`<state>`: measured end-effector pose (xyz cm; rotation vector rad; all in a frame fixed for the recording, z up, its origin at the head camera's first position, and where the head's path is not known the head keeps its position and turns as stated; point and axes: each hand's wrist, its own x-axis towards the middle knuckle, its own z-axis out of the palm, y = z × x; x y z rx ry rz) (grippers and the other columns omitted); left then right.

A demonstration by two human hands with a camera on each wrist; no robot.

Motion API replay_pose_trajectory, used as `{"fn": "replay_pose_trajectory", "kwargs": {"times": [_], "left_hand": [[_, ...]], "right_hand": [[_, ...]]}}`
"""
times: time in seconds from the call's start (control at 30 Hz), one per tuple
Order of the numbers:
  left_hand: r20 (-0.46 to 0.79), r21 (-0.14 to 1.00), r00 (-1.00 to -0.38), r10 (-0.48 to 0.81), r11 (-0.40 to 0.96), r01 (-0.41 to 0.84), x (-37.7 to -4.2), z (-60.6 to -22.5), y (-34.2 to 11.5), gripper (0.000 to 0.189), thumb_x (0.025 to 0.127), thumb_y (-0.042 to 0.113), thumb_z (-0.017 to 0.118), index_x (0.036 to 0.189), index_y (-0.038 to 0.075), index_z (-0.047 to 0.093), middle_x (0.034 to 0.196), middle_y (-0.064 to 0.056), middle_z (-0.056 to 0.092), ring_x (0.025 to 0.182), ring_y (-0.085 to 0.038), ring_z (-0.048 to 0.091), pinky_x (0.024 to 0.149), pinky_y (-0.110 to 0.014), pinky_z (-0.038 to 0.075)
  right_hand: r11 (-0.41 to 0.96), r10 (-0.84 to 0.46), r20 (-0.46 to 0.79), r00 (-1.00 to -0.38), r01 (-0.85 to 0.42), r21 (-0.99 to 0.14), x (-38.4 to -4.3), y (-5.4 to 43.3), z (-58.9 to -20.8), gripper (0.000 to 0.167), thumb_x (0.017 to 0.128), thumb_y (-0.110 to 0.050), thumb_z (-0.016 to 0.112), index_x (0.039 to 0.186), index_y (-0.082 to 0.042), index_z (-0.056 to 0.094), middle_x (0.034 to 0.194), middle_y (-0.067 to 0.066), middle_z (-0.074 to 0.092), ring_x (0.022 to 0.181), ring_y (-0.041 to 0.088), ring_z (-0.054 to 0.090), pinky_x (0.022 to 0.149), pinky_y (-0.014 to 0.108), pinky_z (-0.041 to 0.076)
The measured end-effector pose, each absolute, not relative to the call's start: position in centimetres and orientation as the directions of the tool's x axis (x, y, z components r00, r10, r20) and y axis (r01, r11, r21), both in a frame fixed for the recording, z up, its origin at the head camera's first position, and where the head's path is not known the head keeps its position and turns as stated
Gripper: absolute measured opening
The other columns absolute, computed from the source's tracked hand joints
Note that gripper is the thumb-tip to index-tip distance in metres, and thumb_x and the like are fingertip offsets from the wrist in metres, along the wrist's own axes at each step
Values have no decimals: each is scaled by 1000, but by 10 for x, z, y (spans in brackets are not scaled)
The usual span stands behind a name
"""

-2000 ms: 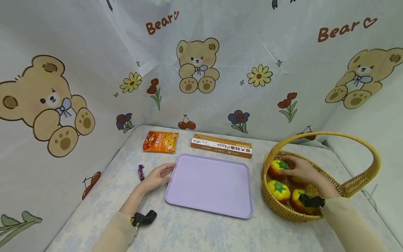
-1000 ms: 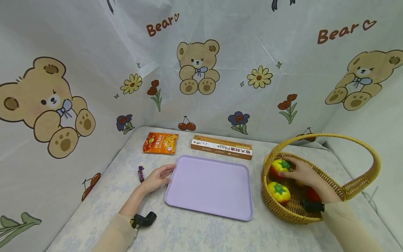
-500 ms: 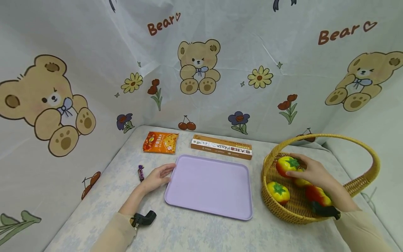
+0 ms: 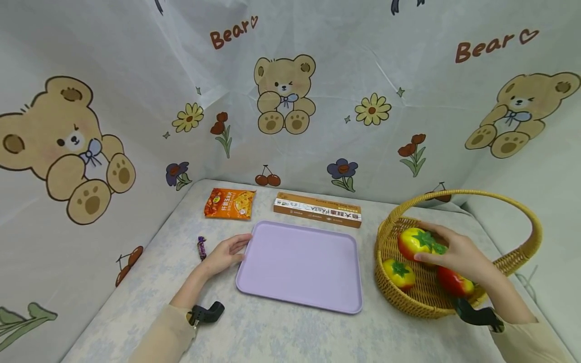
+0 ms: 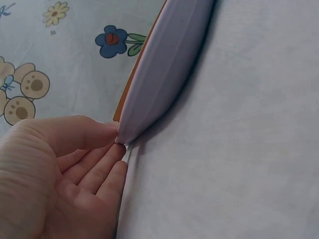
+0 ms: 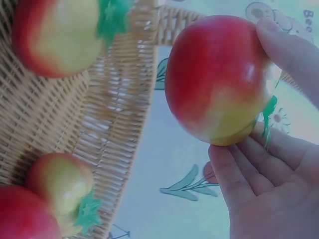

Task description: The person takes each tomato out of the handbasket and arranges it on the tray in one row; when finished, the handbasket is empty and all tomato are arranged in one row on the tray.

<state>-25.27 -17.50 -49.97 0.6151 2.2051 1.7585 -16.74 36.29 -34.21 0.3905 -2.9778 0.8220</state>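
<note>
Partly, the right hand [image 4: 460, 255] hides its pinched fruit [image 4: 410, 243]; relaxed left hand [image 4: 223, 255] touches tray [image 4: 299, 267].

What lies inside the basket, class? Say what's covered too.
Three fruits lie inside the basket. A fourth fruit, held in the right hand, partly covers one; whatever is beneath them is hidden.

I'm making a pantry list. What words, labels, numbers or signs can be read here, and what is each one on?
"Bear" twice, each with a heart, on the wall cloth.
"PASTA" on the long box; its other print is too small to read surely.
On the orange packet, characters too small to read surely.
Cloth lettering at the right wrist view's edge: blurred.
</note>
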Motion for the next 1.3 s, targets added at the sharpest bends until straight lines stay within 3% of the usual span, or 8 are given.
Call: {"fn": "replay_pose_trajectory", "kwargs": {"times": [0.17, 0.27, 0.43, 0.6, 0.97, 1.3], "left_hand": [[57, 968, -883, 466, 190, 163, -252, -501, -176, 56, 88, -10, 54, 140, -6, 36, 144, -24, 36, 133, -36, 32, 108, -42, 30], [56, 968, -885, 462, 191, 161, -252, -501, -176, 56, 88, -10, 55, 140, -6, 37, 144, -23, 36, 133, -36, 32, 107, -42, 30], [64, 970, -883, 466, 178, 164, -250, -499, -176, 56, 87, -10, 54, 140, -7, 36, 144, -24, 36, 133, -36, 32, 107, -42, 31], [67, 969, -880, 471, 179, 169, -251, -501, -177, 56, 88, -10, 54, 140, -7, 35, 144, -24, 35, 133, -36, 32, 107, -42, 31], [67, 969, -883, 465, 181, 169, -252, -500, -178, 56, 87, -11, 54, 140, -8, 36, 143, -25, 36, 133, -37, 32, 108, -44, 29], [86, 968, -872, 482, 168, 189, -253, -501, -176, 57, 87, -12, 54, 140, -9, 34, 145, -25, 34, 134, -36, 32, 107, -43, 30]], "right_hand": [[822, -256, 159, -954, -301, -483, -154, 353, -338, 76, 77, -35, 77, 139, -6, 44, 129, 21, 50, 102, 34, 54, 77, 33, 50], [808, -277, 192, -941, -337, -483, -148, 343, -336, 73, 77, -32, 78, 138, -10, 46, 127, 18, 51, 94, 26, 55, 69, 24, 50], [778, -329, 244, -912, -409, -476, -142, 323, -334, 72, 75, -30, 80, 137, -13, 48, 125, 10, 53, 92, 18, 55, 72, 25, 52], [733, -360, 258, -897, -443, -516, -147, 298, -337, 72, 74, -31, 81, 136, -12, 48, 126, 9, 54, 94, 21, 54, 71, 26, 53], [546, -479, 257, -839, -514, -661, -186, 221, -357, 74, 73, -31, 81, 136, -11, 49, 132, 4, 53, 108, 22, 54, 93, 48, 46], [501, -531, 235, -814, -525, -688, -223, 158, -389, 73, 72, -33, 82, 134, -11, 51, 129, 3, 55, 111, 21, 54, 94, 42, 47]]}}
